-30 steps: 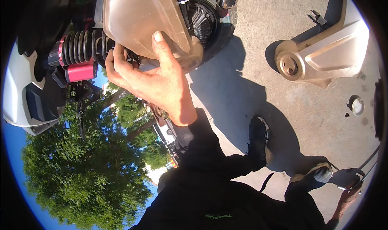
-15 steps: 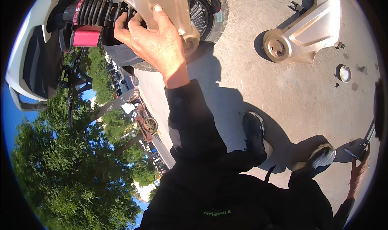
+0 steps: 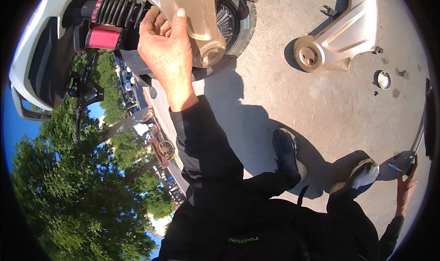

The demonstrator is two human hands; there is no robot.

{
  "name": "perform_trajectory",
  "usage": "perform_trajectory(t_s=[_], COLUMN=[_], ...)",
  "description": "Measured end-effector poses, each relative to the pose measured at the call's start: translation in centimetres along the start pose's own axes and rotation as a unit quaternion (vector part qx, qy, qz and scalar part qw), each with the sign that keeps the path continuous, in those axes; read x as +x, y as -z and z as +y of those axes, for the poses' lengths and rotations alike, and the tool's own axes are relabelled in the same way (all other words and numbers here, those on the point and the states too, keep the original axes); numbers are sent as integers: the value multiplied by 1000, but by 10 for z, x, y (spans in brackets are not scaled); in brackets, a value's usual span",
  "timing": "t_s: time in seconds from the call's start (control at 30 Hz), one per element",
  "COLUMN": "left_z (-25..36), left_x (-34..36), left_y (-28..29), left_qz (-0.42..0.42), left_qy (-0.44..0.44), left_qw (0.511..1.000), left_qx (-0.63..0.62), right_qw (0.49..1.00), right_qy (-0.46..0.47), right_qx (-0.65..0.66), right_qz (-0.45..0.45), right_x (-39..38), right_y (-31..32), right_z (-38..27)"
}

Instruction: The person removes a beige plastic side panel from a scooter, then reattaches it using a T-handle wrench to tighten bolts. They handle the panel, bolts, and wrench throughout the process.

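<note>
My left hand point(image 3: 167, 54) is closed on a beige plastic cover point(image 3: 206, 11) beside the vehicle's front wheel point(image 3: 243, 31), thumb on its face and curled fingers at its edge. A black coil shock point(image 3: 110, 9) and a red cylinder point(image 3: 103, 37) are just left of it. At the far lower right my right hand point(image 3: 405, 187) is closed round a slim silver metal tool point(image 3: 398, 168), apparently a T-handle wrench, near the ground. A second beige cover point(image 3: 348, 45) lies on the concrete at the upper right, with a dark clip point(image 3: 328, 10) beside it.
A small white round cap point(image 3: 384, 80) and dark bits lie on the concrete point(image 3: 321, 105) at right. My shoes point(image 3: 286, 153) are below. The white body point(image 3: 18, 68) of the vehicle fills the upper left, with trees point(image 3: 68, 183) and a distant tricycle cart point(image 3: 162, 146) beyond.
The view has shifted, so the vehicle and ground sit higher in the picture. My left hand has turned more upright on the cover. More of my right hand and tool shows.
</note>
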State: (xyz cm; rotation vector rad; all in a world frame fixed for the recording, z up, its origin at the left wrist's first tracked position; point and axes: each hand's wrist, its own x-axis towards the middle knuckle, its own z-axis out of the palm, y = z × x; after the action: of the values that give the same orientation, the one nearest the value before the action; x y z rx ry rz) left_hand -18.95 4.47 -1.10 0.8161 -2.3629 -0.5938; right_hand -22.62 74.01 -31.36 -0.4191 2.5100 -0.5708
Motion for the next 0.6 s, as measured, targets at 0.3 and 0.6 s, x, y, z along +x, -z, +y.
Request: perform_trajectory(t_s=[0.3,0.6], left_z=[-4,-13], left_x=[55,34], left_y=[48,2], left_qz=[-255,-73], left_qy=[186,97], left_qw=[931,992], left_qx=[-182,-46], right_qw=[1000,999], right_qy=[-13,-25], right_qx=[10,42], right_qz=[-6,-4], right_x=[5,10], right_y=[4,5], right_z=[-10,-24])
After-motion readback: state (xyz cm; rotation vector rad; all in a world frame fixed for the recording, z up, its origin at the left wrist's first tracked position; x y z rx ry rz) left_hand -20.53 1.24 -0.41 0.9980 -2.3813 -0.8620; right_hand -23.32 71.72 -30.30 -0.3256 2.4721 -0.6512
